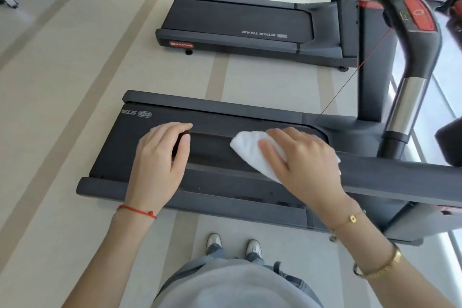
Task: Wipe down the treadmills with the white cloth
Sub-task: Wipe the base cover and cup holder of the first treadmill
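Observation:
The near treadmill (pixel 120 152) lies crosswise in front of me, its dark belt running left to right. Its near handrail (pixel 212 147) reaches over the belt from the right. My left hand (pixel 157 160) grips the free end of that handrail, fingers over the far side and thumb on the near side. My right hand (pixel 305 160) holds the white cloth (pixel 250 147) against the handrail, fingers and thumb curved over it. Part of the cloth sticks out to the left of the fingers. A second treadmill (pixel 237 17) stands farther off.
The near treadmill's console arm with a red stop button (pixel 420 12) rises at the upper right, with a thin red safety cord (pixel 350 77) hanging from it. Beige striped floor (pixel 62 82) lies to the left. My shoes (pixel 232 245) stand just before the treadmill's side rail.

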A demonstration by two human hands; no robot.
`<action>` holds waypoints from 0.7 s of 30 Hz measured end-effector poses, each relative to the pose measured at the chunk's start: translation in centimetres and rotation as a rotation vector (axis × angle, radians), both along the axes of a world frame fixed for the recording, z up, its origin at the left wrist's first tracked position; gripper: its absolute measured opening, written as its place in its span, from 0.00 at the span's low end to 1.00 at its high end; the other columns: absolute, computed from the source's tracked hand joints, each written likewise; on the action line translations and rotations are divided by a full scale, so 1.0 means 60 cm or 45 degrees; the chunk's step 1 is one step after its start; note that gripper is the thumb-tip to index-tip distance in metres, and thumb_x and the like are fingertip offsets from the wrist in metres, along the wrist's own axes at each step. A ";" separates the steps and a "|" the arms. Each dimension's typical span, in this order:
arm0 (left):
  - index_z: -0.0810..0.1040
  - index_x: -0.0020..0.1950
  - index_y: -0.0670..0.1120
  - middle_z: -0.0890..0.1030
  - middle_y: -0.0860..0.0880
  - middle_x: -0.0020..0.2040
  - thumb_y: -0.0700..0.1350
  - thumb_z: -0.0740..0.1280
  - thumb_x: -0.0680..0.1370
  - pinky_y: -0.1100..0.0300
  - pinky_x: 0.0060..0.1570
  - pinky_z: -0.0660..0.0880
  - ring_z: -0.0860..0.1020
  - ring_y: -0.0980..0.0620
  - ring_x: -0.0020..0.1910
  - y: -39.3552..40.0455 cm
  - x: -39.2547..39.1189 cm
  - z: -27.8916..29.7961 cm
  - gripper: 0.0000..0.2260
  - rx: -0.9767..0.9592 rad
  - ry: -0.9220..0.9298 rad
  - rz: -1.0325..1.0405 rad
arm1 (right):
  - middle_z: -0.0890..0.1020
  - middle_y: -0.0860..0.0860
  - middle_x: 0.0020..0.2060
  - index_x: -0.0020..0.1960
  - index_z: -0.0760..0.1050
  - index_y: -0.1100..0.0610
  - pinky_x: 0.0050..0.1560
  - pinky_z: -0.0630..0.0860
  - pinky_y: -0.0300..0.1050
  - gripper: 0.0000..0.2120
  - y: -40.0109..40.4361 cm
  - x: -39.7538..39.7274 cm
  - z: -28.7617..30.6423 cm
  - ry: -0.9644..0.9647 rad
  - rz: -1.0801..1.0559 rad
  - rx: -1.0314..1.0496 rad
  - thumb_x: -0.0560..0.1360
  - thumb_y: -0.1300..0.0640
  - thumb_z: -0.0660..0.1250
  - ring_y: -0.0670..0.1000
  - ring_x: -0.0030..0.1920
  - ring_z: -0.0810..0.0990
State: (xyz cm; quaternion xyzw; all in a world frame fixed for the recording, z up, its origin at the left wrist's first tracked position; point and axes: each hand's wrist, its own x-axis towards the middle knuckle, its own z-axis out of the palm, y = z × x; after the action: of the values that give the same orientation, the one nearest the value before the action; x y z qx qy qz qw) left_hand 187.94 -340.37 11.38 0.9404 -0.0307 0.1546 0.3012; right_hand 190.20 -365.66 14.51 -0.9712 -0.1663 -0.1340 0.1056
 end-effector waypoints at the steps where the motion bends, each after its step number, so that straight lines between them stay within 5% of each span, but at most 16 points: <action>1: 0.78 0.64 0.43 0.80 0.48 0.61 0.48 0.55 0.83 0.47 0.65 0.72 0.75 0.50 0.62 0.004 -0.002 -0.001 0.16 -0.022 0.002 -0.006 | 0.77 0.50 0.33 0.44 0.78 0.54 0.31 0.66 0.44 0.13 0.022 0.009 0.005 0.041 -0.017 -0.056 0.79 0.50 0.58 0.55 0.32 0.76; 7: 0.76 0.65 0.42 0.79 0.50 0.61 0.41 0.55 0.83 0.55 0.63 0.73 0.76 0.53 0.61 0.033 -0.008 -0.007 0.15 -0.195 -0.002 0.002 | 0.78 0.48 0.45 0.59 0.73 0.49 0.36 0.63 0.46 0.20 0.165 0.036 0.009 0.190 0.195 -0.260 0.82 0.43 0.46 0.53 0.42 0.78; 10: 0.76 0.66 0.43 0.78 0.51 0.62 0.42 0.55 0.83 0.61 0.63 0.72 0.76 0.54 0.62 0.048 -0.009 -0.009 0.15 -0.220 0.002 -0.025 | 0.80 0.48 0.51 0.65 0.74 0.51 0.45 0.72 0.44 0.21 0.141 0.011 0.012 0.169 0.291 -0.127 0.83 0.43 0.49 0.52 0.48 0.80; 12: 0.76 0.66 0.44 0.78 0.51 0.62 0.43 0.55 0.83 0.62 0.64 0.71 0.75 0.55 0.62 0.055 -0.007 -0.009 0.15 -0.212 0.017 -0.073 | 0.81 0.49 0.51 0.63 0.76 0.52 0.48 0.74 0.46 0.18 0.107 -0.004 0.014 0.120 0.249 -0.032 0.82 0.45 0.55 0.53 0.47 0.80; 14: 0.75 0.67 0.44 0.78 0.52 0.63 0.44 0.55 0.84 0.60 0.64 0.72 0.75 0.56 0.63 0.060 -0.004 -0.010 0.15 -0.208 0.037 -0.096 | 0.81 0.48 0.42 0.52 0.79 0.51 0.41 0.73 0.46 0.15 0.090 0.000 0.017 0.135 0.073 -0.031 0.81 0.46 0.56 0.54 0.40 0.78; 17: 0.75 0.67 0.44 0.77 0.52 0.63 0.45 0.54 0.85 0.60 0.64 0.72 0.75 0.56 0.63 0.064 -0.003 -0.015 0.15 -0.209 0.029 -0.133 | 0.71 0.50 0.27 0.35 0.69 0.55 0.34 0.68 0.45 0.15 0.133 0.037 0.022 0.311 -0.111 -0.086 0.78 0.50 0.57 0.58 0.32 0.70; 21: 0.75 0.65 0.44 0.78 0.52 0.60 0.44 0.55 0.84 0.60 0.61 0.73 0.76 0.56 0.59 0.067 -0.004 -0.018 0.14 -0.245 0.005 -0.170 | 0.75 0.49 0.34 0.42 0.73 0.53 0.37 0.73 0.47 0.14 0.185 0.044 0.015 0.294 0.060 -0.140 0.79 0.48 0.54 0.56 0.36 0.74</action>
State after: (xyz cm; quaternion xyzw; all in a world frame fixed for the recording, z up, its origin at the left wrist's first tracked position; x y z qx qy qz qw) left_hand 187.70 -336.37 10.27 0.9033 -0.0775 0.1346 0.3999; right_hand 192.81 -354.56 15.41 -0.9803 -0.1829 -0.0096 0.0739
